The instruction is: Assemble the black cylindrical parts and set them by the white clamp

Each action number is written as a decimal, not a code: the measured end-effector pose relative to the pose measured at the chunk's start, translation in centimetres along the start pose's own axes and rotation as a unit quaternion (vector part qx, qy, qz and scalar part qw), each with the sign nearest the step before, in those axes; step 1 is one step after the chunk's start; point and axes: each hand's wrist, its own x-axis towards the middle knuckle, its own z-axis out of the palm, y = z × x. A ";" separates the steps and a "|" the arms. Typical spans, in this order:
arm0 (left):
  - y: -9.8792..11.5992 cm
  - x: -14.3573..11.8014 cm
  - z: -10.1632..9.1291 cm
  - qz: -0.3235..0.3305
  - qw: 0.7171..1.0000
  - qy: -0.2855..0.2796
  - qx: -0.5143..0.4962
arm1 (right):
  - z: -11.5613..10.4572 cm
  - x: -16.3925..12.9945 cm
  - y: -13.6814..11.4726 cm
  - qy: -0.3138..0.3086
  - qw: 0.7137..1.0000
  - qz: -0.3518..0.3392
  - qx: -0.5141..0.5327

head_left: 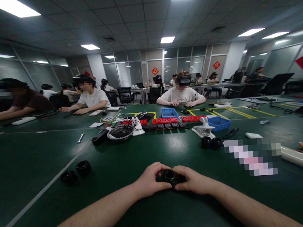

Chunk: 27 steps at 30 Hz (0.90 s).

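Both-handed grip on a small black round part [169, 176] — left hand [149, 180] and right hand [192, 179] cupped inward, forearms converging over the green table [154, 151].

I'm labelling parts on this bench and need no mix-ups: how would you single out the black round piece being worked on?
Start at the green table and follow its near edge to the middle. There the left hand and right hand meet around a black ring-shaped part. The similar black pairs lie untouched: two at the left, two at the right.
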 end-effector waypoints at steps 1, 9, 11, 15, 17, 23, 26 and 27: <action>0.0 0.0 0.0 -0.002 1.000 -0.001 -0.001 | -0.1 0.0 0.0 0.000 1.000 0.005 0.002; 0.5 0.1 -0.1 0.008 1.000 0.004 0.010 | 0.2 0.3 0.6 0.010 1.000 -0.021 -0.009; 0.4 0.0 0.0 0.009 1.000 0.005 0.010 | 0.2 0.4 0.7 0.013 1.000 -0.023 -0.003; 0.3 0.0 0.1 -0.010 1.000 -0.001 0.019 | 0.3 0.4 0.8 0.019 1.000 -0.004 0.017; 0.3 0.0 0.1 -0.015 1.000 -0.001 0.022 | 0.4 0.4 0.9 0.026 0.999 0.013 0.028; 1.1 -0.1 0.2 -0.013 1.000 0.011 0.024 | 0.9 0.6 1.3 0.060 0.996 0.058 0.027; 1.3 -0.2 0.8 -0.037 0.998 0.035 0.040 | 1.4 0.7 1.2 0.079 0.994 0.075 -0.002; 1.4 -0.2 1.0 -0.049 0.997 0.050 0.042 | 1.6 0.7 1.1 0.088 0.992 0.084 -0.020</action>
